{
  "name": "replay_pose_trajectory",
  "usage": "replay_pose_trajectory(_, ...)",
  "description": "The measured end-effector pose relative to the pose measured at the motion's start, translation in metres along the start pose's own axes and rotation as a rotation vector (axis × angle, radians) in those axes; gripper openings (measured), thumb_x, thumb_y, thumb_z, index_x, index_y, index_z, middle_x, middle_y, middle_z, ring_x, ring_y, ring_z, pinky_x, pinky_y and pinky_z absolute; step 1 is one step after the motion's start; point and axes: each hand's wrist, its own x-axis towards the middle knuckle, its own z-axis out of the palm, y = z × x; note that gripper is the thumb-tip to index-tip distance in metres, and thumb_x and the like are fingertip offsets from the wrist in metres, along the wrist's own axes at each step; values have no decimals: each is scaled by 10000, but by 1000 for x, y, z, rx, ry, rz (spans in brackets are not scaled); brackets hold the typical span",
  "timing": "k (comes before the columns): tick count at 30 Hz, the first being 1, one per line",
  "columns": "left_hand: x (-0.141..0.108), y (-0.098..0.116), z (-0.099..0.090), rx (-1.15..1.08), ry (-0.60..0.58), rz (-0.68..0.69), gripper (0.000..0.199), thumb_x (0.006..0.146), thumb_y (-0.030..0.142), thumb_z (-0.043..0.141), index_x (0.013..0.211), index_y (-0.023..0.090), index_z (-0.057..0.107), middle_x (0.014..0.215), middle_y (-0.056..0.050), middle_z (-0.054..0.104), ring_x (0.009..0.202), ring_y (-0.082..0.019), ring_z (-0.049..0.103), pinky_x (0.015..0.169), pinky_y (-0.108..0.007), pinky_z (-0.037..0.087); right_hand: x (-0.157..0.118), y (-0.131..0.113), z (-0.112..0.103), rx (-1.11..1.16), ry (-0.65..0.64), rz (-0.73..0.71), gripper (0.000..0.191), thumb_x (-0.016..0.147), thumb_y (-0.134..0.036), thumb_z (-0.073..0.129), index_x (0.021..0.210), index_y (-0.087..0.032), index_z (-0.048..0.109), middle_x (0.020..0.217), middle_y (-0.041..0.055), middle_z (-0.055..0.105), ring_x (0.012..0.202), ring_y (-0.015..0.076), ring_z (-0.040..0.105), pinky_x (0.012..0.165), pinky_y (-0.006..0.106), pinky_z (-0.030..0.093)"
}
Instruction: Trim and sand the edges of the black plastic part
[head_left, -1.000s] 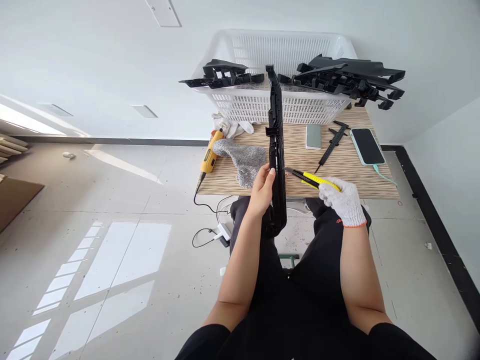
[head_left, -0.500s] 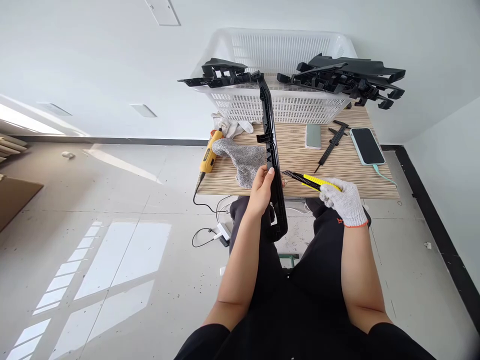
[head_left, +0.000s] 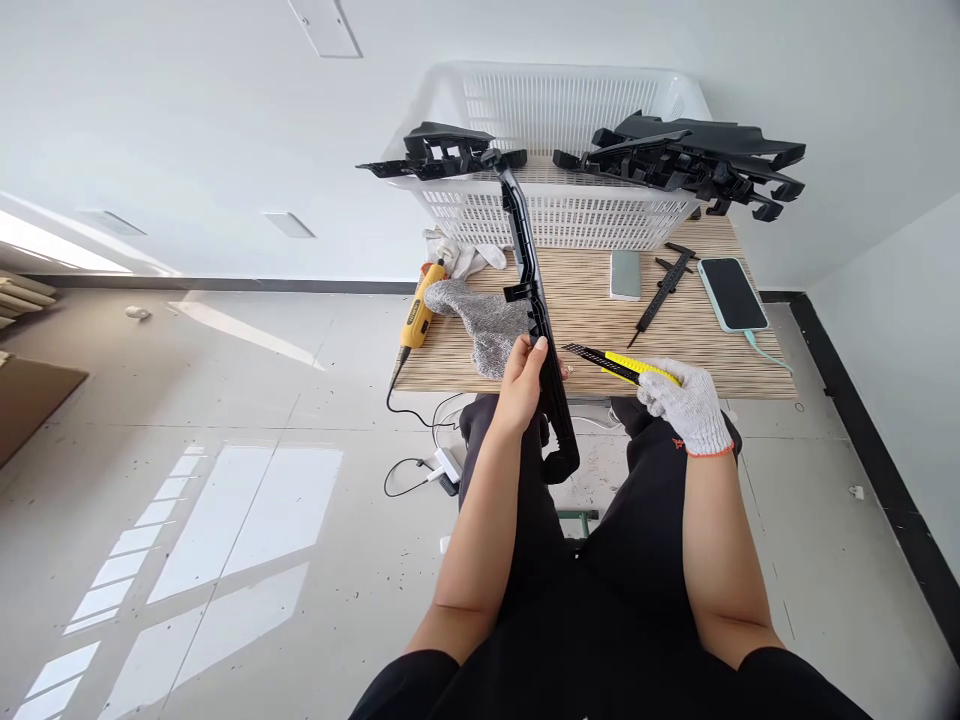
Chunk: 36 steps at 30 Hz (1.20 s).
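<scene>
My bare left hand (head_left: 523,382) is closed around the lower half of a long black plastic part (head_left: 530,265), thumb on its front face. The part stands nearly upright in view, its top end in front of the white basket's rim. In my right hand (head_left: 686,402), which wears a white knitted glove, is a yellow and black utility knife (head_left: 626,366). Its dark blade points left toward the black part, with a gap between them. Behind the part lies a grey cloth (head_left: 484,322) on the table.
A white basket (head_left: 592,215) bears black plastic parts (head_left: 690,150) that overhang its rim. On the striped table (head_left: 589,300) are a yellow corded tool (head_left: 417,312), white gloves (head_left: 461,257), a grey-green box (head_left: 625,274), calipers (head_left: 664,290) and a phone (head_left: 733,295) with a cable.
The black part has turned slightly in my left hand, its top end shifting left. My right hand and the knife have hardly moved.
</scene>
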Motion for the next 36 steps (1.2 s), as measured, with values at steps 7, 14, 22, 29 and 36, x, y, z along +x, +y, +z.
replay_pose_trajectory(7,0,-3,-1,41,-8,40,436,902,660,632,860,244,510,698,23,614,690,-149,674,600,-255,520,1,4,-1,-6,16,9,420,754,-458,777,1028,-140,764,588,-10,580,503,100,483,436,220,380)
replay_pose_trajectory(14,1,-4,0,72,11,110,508,901,731,567,789,238,514,643,31,568,608,-139,619,598,-278,505,1,6,-3,-63,0,-26,395,779,-453,768,1031,-149,766,584,-4,591,490,95,481,441,219,385)
replay_pose_trajectory(22,3,-6,-1,54,7,151,548,902,756,532,749,231,514,603,37,505,557,-122,523,554,-266,431,-2,-1,-1,-33,1,22,421,759,-455,778,1036,-138,763,587,0,587,493,96,490,434,218,389)
replay_pose_trajectory(29,1,-7,-7,45,-23,86,412,910,658,622,962,252,580,760,27,564,665,-122,555,539,-231,412,1,6,-3,-15,9,3,472,736,-483,799,1045,-130,753,612,7,593,530,117,537,433,221,403)
replay_pose_trajectory(36,1,-12,-8,117,-7,110,414,919,619,644,1143,271,634,873,4,604,788,-139,590,728,-266,510,2,10,-3,20,15,12,475,732,-474,819,1067,-143,751,625,1,592,554,122,554,432,213,412)
